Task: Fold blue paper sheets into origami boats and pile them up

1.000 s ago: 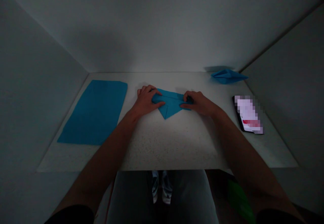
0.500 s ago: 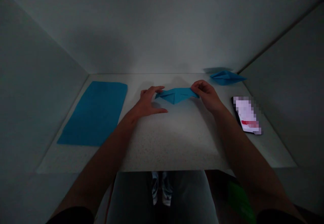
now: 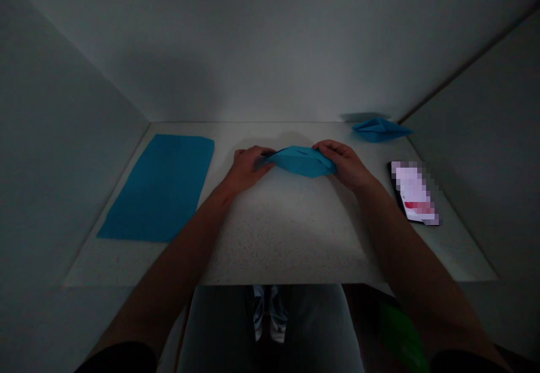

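Note:
Between my hands is a folded blue paper boat (image 3: 302, 162), long and pointed, held just over the white tabletop. My left hand (image 3: 250, 166) pinches its left tip between thumb and fingers. At the other end, my right hand (image 3: 341, 162) grips the right tip, the thumb on the near side partly hidden. A second folded blue paper boat (image 3: 381, 130) lies at the back right, against the wall side.
Blue paper sheets (image 3: 160, 187) lie flat on the left of the white tabletop (image 3: 270, 238). A phone (image 3: 414, 193) with a lit, blurred screen rests on the right. Walls enclose the back and both sides.
The folded paper has turned, so a smooth broad side now faces me instead of the creased triangular flap. My left thumb and fingers have closed onto its left tip.

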The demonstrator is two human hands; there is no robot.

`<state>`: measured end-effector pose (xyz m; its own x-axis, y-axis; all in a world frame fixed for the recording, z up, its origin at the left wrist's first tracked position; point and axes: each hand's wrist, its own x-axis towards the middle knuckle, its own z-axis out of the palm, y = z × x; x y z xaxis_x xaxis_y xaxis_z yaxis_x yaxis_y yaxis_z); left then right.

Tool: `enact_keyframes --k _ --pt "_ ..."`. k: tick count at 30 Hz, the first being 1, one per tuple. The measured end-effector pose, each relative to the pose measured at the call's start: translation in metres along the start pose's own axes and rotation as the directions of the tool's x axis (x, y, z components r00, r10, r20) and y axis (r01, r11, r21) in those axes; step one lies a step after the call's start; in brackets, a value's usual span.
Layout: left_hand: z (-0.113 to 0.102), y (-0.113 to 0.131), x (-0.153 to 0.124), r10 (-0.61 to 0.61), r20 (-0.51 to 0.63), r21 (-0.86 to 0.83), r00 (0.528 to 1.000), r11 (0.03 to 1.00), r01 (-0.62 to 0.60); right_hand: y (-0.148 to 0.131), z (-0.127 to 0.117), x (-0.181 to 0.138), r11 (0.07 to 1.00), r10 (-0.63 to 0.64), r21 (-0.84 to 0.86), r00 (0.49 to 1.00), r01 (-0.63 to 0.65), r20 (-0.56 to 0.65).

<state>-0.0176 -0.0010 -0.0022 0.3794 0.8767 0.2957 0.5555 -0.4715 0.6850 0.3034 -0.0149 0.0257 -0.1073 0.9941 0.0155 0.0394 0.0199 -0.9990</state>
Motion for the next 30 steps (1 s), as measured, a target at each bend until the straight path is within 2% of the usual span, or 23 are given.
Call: enact_keyframes --k 4,13,20,25,30 --pt "-0.001 0.002 0.002 -0.004 -0.047 -0.101 0.999 0.995 -0.001 0.003 -0.004 0.001 1.000 -0.025 -0.014 1.000 0.025 -0.006" --pt "0.001 0.002 0.002 -0.169 -0.157 -0.327 0.973 0.939 0.110 0.006 0.000 0.002 0.997 -0.073 -0.039 0.997 0.073 0.015" --pt "0.007 -0.006 0.005 -0.307 -0.151 -0.542 0.939 0.821 0.181 0.017 -0.004 0.009 0.988 -0.129 -0.092 0.990 0.124 -0.054" --pt "0.009 -0.012 0.009 -0.354 -0.225 -0.588 0.908 0.792 0.163 0.020 -0.007 0.011 0.986 -0.133 -0.111 0.989 0.125 -0.069" --pt "0.010 -0.016 0.012 -0.366 -0.218 -0.670 0.905 0.730 0.133 0.014 -0.004 0.011 0.973 -0.195 -0.146 0.975 0.179 -0.109"
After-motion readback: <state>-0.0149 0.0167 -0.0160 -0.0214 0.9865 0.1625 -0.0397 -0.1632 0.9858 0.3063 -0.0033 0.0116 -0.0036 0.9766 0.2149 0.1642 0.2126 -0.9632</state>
